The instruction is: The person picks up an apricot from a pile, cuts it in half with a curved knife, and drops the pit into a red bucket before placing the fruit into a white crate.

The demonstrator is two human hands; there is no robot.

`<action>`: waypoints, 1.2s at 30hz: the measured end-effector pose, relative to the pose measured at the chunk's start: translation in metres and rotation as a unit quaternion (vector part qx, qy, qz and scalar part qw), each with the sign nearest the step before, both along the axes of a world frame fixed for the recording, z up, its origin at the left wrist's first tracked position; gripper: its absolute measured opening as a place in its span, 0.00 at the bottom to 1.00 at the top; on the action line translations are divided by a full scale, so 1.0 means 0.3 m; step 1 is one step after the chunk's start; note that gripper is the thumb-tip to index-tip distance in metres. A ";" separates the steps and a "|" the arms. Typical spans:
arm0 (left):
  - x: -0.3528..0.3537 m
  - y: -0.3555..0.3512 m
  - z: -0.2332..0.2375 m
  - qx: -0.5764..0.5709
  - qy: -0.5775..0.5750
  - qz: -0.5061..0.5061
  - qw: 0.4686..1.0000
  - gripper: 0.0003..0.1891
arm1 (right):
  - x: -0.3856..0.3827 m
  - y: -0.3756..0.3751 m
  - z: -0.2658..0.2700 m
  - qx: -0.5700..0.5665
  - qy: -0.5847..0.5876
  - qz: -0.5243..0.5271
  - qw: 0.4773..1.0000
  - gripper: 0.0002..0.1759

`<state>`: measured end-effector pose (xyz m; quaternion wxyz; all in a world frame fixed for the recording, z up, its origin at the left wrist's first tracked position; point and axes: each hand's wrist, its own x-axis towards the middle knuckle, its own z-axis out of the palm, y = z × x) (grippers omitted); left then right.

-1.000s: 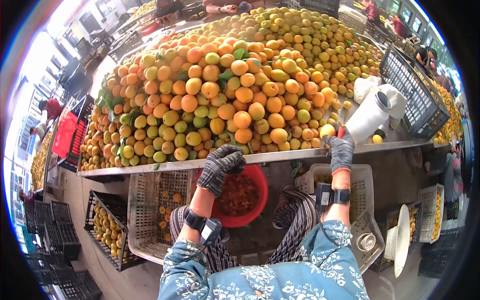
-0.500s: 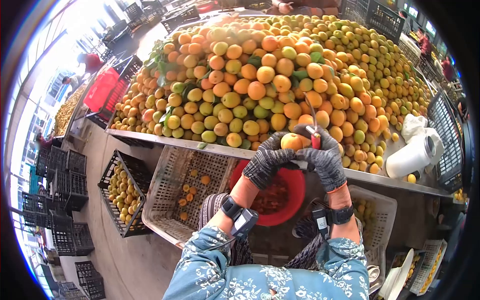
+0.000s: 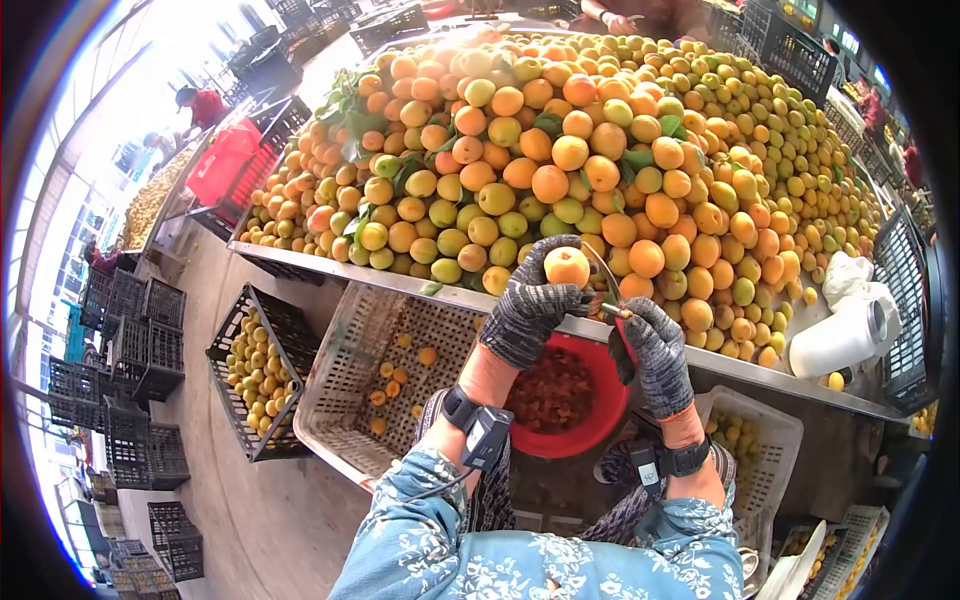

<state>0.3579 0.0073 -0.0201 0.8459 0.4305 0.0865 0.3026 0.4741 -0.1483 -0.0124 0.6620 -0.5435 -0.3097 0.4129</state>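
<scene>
Left hand (image 3: pixel 530 310), gloved, fingers closed round apricot (image 3: pixel 567 267), fruit at fingertips. Right hand (image 3: pixel 655 350), gloved, fist wrapped on knife (image 3: pixel 603 291), blade tip beside apricot. Red bowl (image 3: pixel 612 412) directly below both grips. Fruit heap (image 3: pixel 560 150) just beyond, white crate (image 3: pixel 345 375) left of grip.

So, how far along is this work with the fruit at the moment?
Done: the red basin already holds a layer of reddish-brown bits, and the white crate has a few orange pieces. In hand: the left hand grips one fruit, and the right hand holds a small blade against it. Left: the big pile is very large, so most of the work seems to remain.
</scene>
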 end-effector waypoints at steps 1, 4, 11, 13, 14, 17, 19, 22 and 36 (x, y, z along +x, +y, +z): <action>-0.004 0.002 0.006 0.062 0.035 0.011 0.997 0.31 | -0.002 -0.001 -0.004 0.001 0.002 0.001 1.000 0.15; -0.012 0.014 -0.004 0.073 0.072 0.009 0.995 0.33 | -0.009 -0.007 -0.014 -0.011 0.019 0.024 0.999 0.15; 0.016 0.037 -0.053 0.241 0.126 0.032 0.962 0.37 | 0.015 -0.027 0.027 0.031 0.104 0.008 0.994 0.18; 0.028 0.004 -0.025 0.316 0.120 0.038 0.940 0.35 | 0.026 -0.031 0.039 0.015 0.039 -0.008 0.999 0.18; 0.031 -0.020 -0.008 0.332 0.149 0.039 0.931 0.33 | 0.025 -0.035 0.048 0.010 0.053 0.004 0.999 0.16; 0.041 -0.060 0.010 0.369 0.173 0.021 0.913 0.32 | 0.003 -0.030 0.042 0.007 -0.008 -0.016 1.000 0.14; 0.050 -0.077 -0.002 0.349 0.181 0.020 0.919 0.33 | 0.011 -0.035 0.030 -0.005 -0.024 -0.020 0.999 0.13; 0.054 -0.089 -0.005 0.369 0.158 0.033 0.915 0.33 | 0.018 -0.040 0.017 -0.027 -0.074 -0.047 0.996 0.13; 0.052 -0.094 -0.037 0.384 0.211 0.026 0.899 0.30 | 0.005 -0.042 -0.011 -0.002 -0.384 -0.070 0.921 0.12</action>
